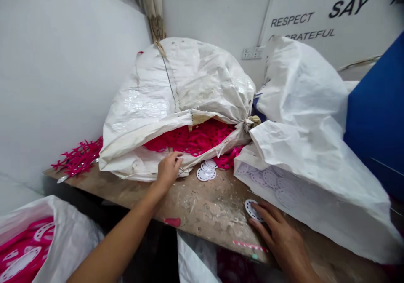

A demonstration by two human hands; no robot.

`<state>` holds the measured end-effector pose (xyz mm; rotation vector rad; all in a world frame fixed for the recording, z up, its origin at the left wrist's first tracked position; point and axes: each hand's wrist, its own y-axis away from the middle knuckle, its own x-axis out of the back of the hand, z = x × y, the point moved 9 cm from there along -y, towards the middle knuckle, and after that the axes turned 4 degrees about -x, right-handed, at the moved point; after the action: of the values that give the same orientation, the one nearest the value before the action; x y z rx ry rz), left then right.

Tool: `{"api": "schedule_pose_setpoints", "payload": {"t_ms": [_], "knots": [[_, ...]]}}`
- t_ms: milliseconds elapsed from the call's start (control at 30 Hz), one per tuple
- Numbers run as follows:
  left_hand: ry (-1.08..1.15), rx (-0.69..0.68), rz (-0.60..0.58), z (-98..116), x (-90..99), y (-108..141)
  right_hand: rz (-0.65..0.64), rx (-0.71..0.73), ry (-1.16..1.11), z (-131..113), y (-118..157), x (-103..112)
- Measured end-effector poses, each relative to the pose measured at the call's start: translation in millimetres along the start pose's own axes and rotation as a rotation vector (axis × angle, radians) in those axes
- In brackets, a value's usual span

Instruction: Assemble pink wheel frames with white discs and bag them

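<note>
My left hand (170, 165) is at the lower lip of a large white sack (189, 76), its fingers bent together at the edge; what they hold, if anything, is hidden. Bright pink pieces (192, 137) fill the sack's mouth. On the brown table (202, 207), my right hand (276, 232) has its fingertips on a white slotted disc (254, 210), which lies near the front edge. Several similar discs (206, 170) lie overlapping between the two sacks.
An open white sack (303, 148) on the right holds several white discs (271, 180). Pink pieces (80, 156) lie at the table's left end. Below left, another sack (72, 228) contains pink items with white discs. A blue panel (378, 118) stands at the far right.
</note>
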<state>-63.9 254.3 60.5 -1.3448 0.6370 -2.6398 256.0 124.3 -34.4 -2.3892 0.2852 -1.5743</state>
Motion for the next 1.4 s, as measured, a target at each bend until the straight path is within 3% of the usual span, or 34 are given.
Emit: {"api": "schedule_pose_setpoints", "payload": {"t_ms": [100, 167, 300, 400, 567, 633, 700, 767, 833, 967, 1033, 1100, 1233, 1333, 1400], "knots": [[-0.094, 0.041, 0.032, -42, -10.8, -43, 0.049, 0.024, -0.006, 0, 3, 3], [-0.134, 0.057, 0.025, -58, -20.4, -61, 0.070, 0.018, -0.037, 0, 2, 7], [-0.171, 0.012, 0.018, -58, -25.4, -65, 0.084, -0.019, -0.157, -1, -1, 16], [-0.165, -0.092, 0.007, -30, -19.6, -35, 0.115, -0.107, -0.290, 5, -1, 26], [-0.013, -0.403, -0.093, 49, -19.7, 57, 0.095, -0.466, -0.670, 21, 6, 28], [0.096, -0.517, -0.139, 81, -23.3, 92, 0.032, -0.535, -0.946, 9, 9, 21], [0.207, -0.543, -0.200, 104, -31.5, 118, -0.106, -0.538, -1.197, -16, 11, 12], [0.329, -0.484, -0.253, 120, -43.0, 132, -0.246, -0.510, -1.365, -40, 15, 7], [0.495, -0.319, -0.299, 126, -57.6, 138, -0.302, -0.497, -1.446, -52, 19, 7], [0.989, 0.261, -0.372, 113, -95.6, 150, -0.255, -0.517, -1.415, -45, 30, 13], [1.170, 0.447, -0.416, 113, -109.7, 157, -0.205, -0.499, -1.369, -40, 33, 16], [1.263, 0.514, -0.457, 117, -116.5, 161, -0.143, -0.471, -1.323, -37, 34, 18], [1.300, 0.513, -0.489, 127, -122.4, 166, -0.013, -0.411, -1.083, -35, 37, 21], [1.272, 0.489, -0.458, 130, -124.8, 170, 0.093, -0.290, -0.781, -41, 38, 33], [1.229, 0.468, -0.421, 128, -123.0, 171, 0.113, -0.220, -0.693, -45, 38, 38]]}}
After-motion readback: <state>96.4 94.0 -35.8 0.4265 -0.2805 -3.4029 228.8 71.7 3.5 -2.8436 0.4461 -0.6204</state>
